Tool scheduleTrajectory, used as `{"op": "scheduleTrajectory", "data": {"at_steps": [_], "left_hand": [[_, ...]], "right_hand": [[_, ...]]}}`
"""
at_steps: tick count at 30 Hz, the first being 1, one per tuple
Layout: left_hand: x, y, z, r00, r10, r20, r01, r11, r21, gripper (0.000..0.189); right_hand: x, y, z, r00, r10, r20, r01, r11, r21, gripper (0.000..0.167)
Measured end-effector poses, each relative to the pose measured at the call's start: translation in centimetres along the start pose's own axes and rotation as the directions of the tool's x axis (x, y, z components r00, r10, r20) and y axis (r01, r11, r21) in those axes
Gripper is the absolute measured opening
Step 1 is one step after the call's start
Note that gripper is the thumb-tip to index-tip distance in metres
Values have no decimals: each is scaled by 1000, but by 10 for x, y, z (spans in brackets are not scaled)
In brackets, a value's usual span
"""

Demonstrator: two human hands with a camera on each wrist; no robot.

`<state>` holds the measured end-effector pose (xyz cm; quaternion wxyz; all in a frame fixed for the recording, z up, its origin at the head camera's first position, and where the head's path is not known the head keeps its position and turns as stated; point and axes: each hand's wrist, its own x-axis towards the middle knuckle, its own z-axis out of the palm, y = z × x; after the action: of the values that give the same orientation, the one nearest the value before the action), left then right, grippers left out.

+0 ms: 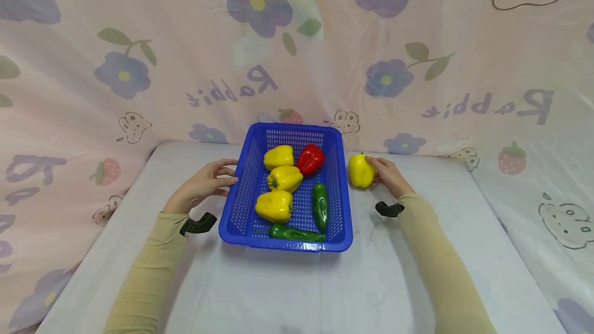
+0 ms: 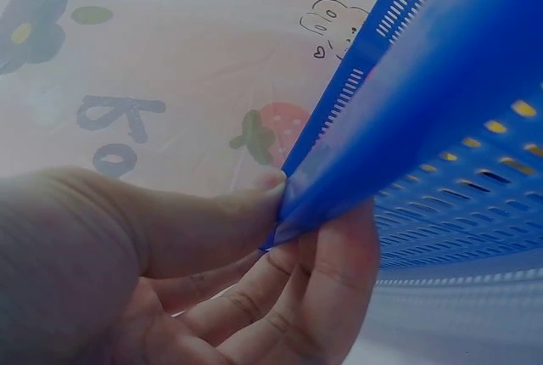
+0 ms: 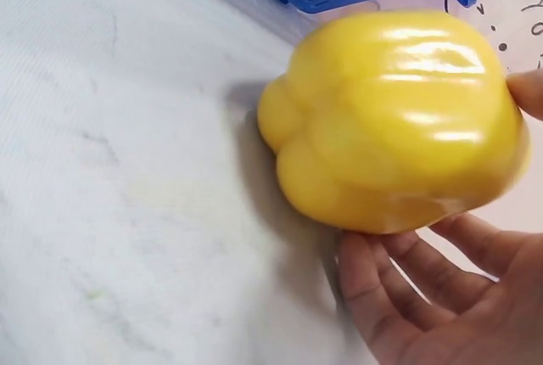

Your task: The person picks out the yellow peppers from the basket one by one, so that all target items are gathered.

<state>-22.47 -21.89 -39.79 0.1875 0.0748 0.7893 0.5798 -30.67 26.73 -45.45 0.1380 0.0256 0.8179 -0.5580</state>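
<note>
A blue plastic basket (image 1: 345, 220) stands in the middle of the table, and my left hand (image 1: 211, 184) pinches its left rim between thumb and fingers. Inside it lie three yellow bell peppers, among them the nearest yellow one (image 1: 274, 206), a red bell pepper (image 1: 310, 160) and two green chili peppers, one lengthwise (image 1: 320, 207), one crosswise (image 1: 297, 233). Just right of the basket, my right hand (image 1: 389, 175) holds another yellow bell pepper (image 3: 390, 119). Its thumb and fingers lie on opposite sides of that pepper, seen close in the right wrist view.
The table (image 1: 287, 293) has a whitish cover. Behind and beside it hangs a pale pink cloth (image 1: 315, 86) printed with flowers, rabbits and strawberries. A black wrist mount sits at each sleeve, left (image 1: 198, 223) and right (image 1: 389, 209).
</note>
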Motion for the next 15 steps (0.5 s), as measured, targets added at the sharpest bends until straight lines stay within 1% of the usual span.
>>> {"op": "scheduleTrajectory", "data": {"at_steps": [7,15], "left_hand": [[-1,0,-1,1000,3,6,-3,1000,-1,60],[-1,1,0,1000,1,2,-1,1000,-1,59]], "right_hand": [[2,-2,3,1000,7,-25,-7,1000,-5,78],[3,-5,5,1000,14,-13,-14,1000,-27,79]]}}
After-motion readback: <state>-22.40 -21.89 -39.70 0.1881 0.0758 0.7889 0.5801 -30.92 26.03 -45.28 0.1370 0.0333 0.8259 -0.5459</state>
